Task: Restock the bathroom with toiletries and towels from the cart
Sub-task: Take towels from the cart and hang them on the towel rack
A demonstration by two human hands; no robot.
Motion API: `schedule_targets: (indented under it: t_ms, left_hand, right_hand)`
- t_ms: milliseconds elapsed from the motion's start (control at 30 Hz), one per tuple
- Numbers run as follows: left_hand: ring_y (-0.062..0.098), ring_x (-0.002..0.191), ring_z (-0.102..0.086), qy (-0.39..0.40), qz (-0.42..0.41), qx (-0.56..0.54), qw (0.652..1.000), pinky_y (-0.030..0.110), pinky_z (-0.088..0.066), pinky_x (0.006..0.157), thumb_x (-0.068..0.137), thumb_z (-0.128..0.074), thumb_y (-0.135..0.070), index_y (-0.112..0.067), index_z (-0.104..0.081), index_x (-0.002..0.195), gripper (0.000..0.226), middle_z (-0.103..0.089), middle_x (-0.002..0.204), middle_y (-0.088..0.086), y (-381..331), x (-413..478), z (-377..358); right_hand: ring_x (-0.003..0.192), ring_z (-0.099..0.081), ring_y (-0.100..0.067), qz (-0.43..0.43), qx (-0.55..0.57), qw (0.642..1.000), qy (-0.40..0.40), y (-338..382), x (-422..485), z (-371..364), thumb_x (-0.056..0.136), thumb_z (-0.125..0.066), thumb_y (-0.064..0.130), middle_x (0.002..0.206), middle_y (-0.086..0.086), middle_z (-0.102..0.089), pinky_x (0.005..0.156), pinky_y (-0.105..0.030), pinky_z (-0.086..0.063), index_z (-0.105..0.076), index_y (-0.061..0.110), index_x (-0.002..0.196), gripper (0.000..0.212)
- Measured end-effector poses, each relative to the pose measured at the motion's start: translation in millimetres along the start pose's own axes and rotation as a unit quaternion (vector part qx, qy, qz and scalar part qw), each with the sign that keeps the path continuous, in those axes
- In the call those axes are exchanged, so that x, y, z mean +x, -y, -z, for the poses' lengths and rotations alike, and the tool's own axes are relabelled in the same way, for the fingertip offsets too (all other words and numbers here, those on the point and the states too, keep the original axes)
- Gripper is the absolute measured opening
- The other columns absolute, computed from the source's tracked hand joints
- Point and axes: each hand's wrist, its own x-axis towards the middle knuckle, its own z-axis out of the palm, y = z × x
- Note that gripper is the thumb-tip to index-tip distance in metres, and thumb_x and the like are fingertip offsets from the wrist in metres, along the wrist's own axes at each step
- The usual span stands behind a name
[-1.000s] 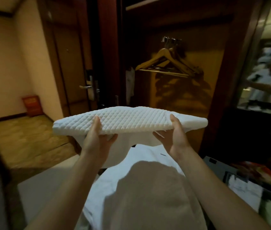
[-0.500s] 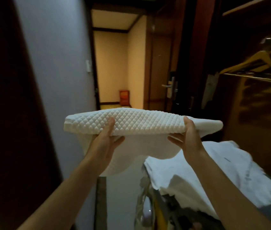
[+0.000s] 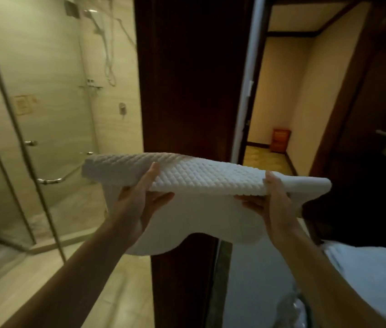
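– Towel (image 3: 201, 176) first: where is it, and how is it held?

– It is carried in the air at the bathroom doorway, folded, quilted face up, with a loose lower layer sagging beneath. Nothing is touched by it except the two hands.

– What is to be watched on the left?

– The glass shower screen (image 3: 21, 129) and its rail (image 3: 52, 180) stand on that side. The towel's left end is seen against the glass, though how near cannot be told. That end should be kept from brushing along it.

– And the hands?

– The left hand (image 3: 140, 204) is clamped on the near edge, thumb laid on top and fingers spread underneath. The right hand (image 3: 273, 209) is set the same way, nearer the other end. Both are closed on the towel, so neither is free.

– Is the dark door frame (image 3: 187, 79) a concern?

– It is judged so. The right end overhangs the right hand and should be kept off the wood as the towel is swung in. The fold should be held level so that the sagging layer is not shaken open. No shelf or worktop for it is in view, so one must be found before either grip is eased. White linen (image 3: 376, 280), probably the cart's load, lies at the lower right.
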Motion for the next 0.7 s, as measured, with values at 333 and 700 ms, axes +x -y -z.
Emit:
schedule_targets:
  t_ms: [333,700]
  left_hand:
    - [0.024,0.112,-0.061,-0.004,-0.041,0.017,0.999,0.041,-0.055,0.085,0.081,-0.061,-0.033,-0.012,-0.047,0.13,0.055,-0.061,0.124,0.01,-70,67,149]
    - [0.026,0.112,-0.055,-0.057,0.009,-0.019,0.998,0.044,-0.047,0.089,0.091,-0.051,-0.024,-0.013,-0.039,0.131,0.043,-0.051,0.13,0.014,-119,169,259]
  right_hand:
    - [0.084,-0.07,-0.018,-0.017,0.016,0.995,0.092,-63,9,-172,0.095,-0.042,0.04,0.082,0.004,-0.074,0.073,-0.033,-0.053,-0.065,0.022,0.094,0.029]
    - [0.091,-0.066,-0.016,-0.052,0.072,0.993,0.081,-118,48,-327,0.094,-0.044,0.039,0.103,-0.003,-0.067,0.062,-0.02,-0.055,-0.055,0.019,0.116,0.032]
